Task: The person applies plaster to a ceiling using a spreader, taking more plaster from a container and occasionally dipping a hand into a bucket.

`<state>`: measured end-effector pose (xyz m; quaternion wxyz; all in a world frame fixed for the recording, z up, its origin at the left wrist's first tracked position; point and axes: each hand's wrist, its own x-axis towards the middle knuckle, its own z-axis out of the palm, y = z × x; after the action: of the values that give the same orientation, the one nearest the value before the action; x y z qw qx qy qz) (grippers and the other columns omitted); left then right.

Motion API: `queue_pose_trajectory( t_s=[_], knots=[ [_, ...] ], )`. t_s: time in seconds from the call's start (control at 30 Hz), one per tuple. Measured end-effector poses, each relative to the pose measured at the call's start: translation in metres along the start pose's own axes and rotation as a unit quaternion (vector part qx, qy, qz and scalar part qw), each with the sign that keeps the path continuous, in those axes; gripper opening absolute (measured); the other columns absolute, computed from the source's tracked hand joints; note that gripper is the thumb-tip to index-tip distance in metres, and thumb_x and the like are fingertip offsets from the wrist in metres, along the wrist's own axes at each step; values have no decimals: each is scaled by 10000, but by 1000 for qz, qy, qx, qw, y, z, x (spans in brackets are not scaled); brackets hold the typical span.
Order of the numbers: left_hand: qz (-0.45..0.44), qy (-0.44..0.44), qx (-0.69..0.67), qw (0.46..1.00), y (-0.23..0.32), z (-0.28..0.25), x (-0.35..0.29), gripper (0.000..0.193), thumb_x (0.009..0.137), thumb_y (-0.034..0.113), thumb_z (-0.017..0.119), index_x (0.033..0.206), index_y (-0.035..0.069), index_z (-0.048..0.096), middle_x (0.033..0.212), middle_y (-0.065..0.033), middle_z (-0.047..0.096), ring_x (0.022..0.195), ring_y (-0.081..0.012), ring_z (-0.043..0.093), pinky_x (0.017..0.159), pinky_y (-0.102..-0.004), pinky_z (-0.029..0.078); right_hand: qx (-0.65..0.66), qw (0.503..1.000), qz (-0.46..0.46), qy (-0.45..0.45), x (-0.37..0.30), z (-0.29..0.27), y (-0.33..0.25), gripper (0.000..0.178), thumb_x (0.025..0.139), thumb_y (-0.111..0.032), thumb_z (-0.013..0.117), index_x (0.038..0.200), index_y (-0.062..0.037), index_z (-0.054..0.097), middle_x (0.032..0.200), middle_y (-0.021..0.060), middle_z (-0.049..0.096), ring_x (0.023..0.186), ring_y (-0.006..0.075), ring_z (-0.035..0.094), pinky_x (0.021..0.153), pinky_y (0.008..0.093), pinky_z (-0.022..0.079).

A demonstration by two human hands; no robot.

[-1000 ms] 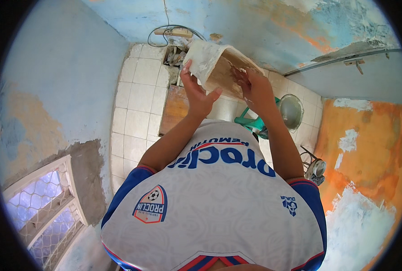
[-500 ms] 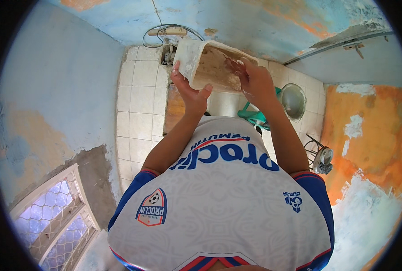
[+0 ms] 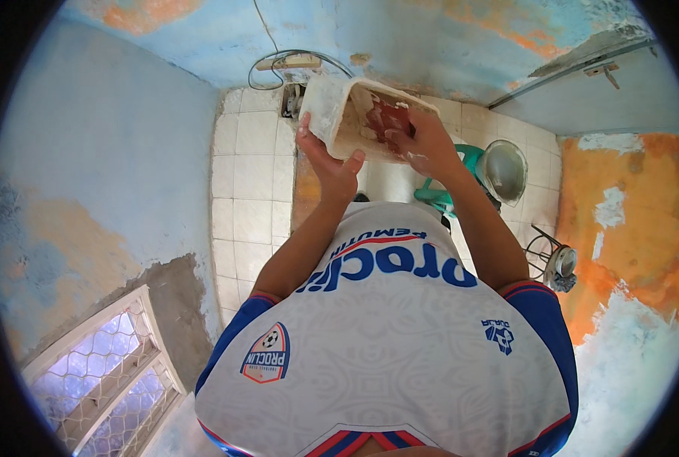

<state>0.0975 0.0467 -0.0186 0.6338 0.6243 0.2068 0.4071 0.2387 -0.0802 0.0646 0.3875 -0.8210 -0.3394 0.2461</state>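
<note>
In front of my chest I hold a white rectangular plastic tub (image 3: pixel 326 107), tilted so that its open top faces me. My left hand (image 3: pixel 333 169) grips its near left side, fingers along the outer wall and thumb at the lower rim. White smears coat the tub's walls. Inside the tub, my right hand (image 3: pixel 431 148) is closed on a reddish-brown flat scraper (image 3: pixel 389 120). Whitish paste sticks to the scraper's face and to my right fingers. The scraper's far edge lies close to the inner wall; whether it touches cannot be made out.
Beyond the tub, a dark cable (image 3: pixel 267 70) hangs on the blue wall. To the right stand a green plastic thing (image 3: pixel 470 158), a grey basin (image 3: pixel 505 172) and a wire stand (image 3: pixel 539 255) with a metal pot. A wooden board (image 3: pixel 306 186) lies on the tiles, left of centre.
My right hand has turned, and the scraper's broad reddish face now shows inside the tub. The whole view has shifted slightly. My left hand keeps its grip.
</note>
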Motion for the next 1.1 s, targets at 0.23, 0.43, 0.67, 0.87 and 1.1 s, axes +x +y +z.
queue_pose_trajectory(
  t_s=[0.23,0.43,0.67,0.87,1.1],
  knots=[
    [-91,8,-101,991,-4,-3,-5,997,781,208,805,1528,52,164,1473,-184,338,1357,-296,394,1144,-430,347,203,977,61,-29,-9,-7,12,349,896,-78,697,1222,19,617,993,109,724,868,174,676,816,342,546],
    [-238,50,-150,958,-1,-3,-5,928,823,173,747,1535,146,153,1445,-169,378,1280,-280,472,958,-467,534,303,949,84,5,-14,-14,27,397,897,-22,694,1269,23,566,1120,116,698,929,171,683,831,329,568],
    [-325,71,-188,924,-12,11,-1,818,908,241,665,1531,204,137,1404,-152,399,1255,-298,488,899,-541,561,324,942,80,38,-13,-27,31,362,896,-28,712,1234,25,593,1122,108,697,971,169,675,869,321,554],
    [-368,60,-195,907,-24,41,26,789,923,280,647,1511,228,124,1376,-145,409,1258,-308,467,871,-560,574,404,909,54,92,8,-46,60,326,903,-27,706,1212,31,618,1120,107,705,967,162,675,865,316,556],
    [-382,14,-197,903,-49,110,103,780,924,290,648,1478,209,104,1398,-165,370,1268,-372,451,847,-577,579,454,872,51,177,54,-103,88,305,923,-29,692,1212,37,621,1115,106,709,947,169,691,823,316,584]
  ],
)
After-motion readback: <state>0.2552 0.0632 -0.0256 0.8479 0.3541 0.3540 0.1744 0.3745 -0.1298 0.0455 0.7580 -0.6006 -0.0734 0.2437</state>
